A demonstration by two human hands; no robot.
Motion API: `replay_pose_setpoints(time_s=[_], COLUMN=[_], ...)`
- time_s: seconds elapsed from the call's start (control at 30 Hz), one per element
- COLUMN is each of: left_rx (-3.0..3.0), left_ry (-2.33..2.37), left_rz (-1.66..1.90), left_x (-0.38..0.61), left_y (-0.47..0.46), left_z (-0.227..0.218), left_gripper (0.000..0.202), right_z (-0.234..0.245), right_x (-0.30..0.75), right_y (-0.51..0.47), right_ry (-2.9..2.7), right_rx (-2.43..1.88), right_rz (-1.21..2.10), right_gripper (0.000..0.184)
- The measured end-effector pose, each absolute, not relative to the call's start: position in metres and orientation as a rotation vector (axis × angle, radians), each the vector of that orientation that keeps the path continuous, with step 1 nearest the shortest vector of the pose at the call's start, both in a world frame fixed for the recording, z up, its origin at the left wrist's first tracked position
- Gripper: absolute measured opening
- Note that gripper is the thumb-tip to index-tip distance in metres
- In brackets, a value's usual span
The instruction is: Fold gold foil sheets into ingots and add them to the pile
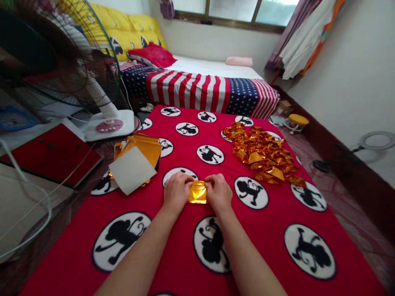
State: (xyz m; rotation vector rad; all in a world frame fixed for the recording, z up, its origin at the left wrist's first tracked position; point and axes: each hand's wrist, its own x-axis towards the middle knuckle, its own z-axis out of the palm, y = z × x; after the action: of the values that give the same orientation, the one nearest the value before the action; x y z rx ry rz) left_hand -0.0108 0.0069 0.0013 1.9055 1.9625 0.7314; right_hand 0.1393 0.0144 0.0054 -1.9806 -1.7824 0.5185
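My left hand (177, 192) and my right hand (218, 193) press on both sides of a small folded piece of gold foil paper (197, 192), pinching its edges between the fingers. Both hands rest on a red blanket with black-and-white monkey circles (262, 250). Left of my left hand lies a stack of gold foil sheets (148, 150), topped by a sheet showing its white back (132, 169). To the right of my right hand is a heap of folded gold foil pieces (262, 154).
A white-based electric fan (109, 125) stands at the left beside a red board (52, 154) and loose cables. Behind the blanket is a bed with a stars-and-stripes cover (197, 92). A yellow stool (298, 120) and a ring light (378, 140) stand on the right.
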Motion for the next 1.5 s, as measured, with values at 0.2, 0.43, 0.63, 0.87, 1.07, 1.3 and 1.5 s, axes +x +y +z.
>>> replay_pose_setpoints(time_s=[0.2,0.43,0.63,0.87,1.07,1.3,1.5], left_rx=[1.917,1.926,1.911,1.919,1.905,1.904,1.908], left_ry=[1.907,2.025,1.946,1.949,2.021,2.02,2.084], left_rz=[0.733,0.721,0.712,0.751,0.748,0.739,0.708], left_x=[-0.016,-0.008,-0.014,-0.013,-0.009,-0.008,-0.002], left_y=[0.007,0.006,0.009,0.009,0.009,0.007,0.006], left_z=[0.0,0.001,-0.002,-0.002,-0.003,-0.001,0.006], left_gripper=[0.027,0.013,0.013,0.018,0.01,0.011,0.017], right_z=[0.006,0.008,0.007,0.011,0.011,0.009,0.012], right_x=[0.141,0.131,0.137,0.141,0.124,0.134,0.131], right_y=[0.015,0.013,0.014,0.018,0.018,0.018,0.017], right_ry=[-1.792,-1.816,-1.856,-1.832,-1.848,-1.866,-1.846], right_rx=[-1.99,-2.049,-2.006,-2.035,-2.13,-2.114,-2.131], right_rz=[0.534,0.426,0.487,0.545,0.327,0.409,0.407], right_gripper=[0.019,0.021,0.014,0.022,0.031,0.008,0.011])
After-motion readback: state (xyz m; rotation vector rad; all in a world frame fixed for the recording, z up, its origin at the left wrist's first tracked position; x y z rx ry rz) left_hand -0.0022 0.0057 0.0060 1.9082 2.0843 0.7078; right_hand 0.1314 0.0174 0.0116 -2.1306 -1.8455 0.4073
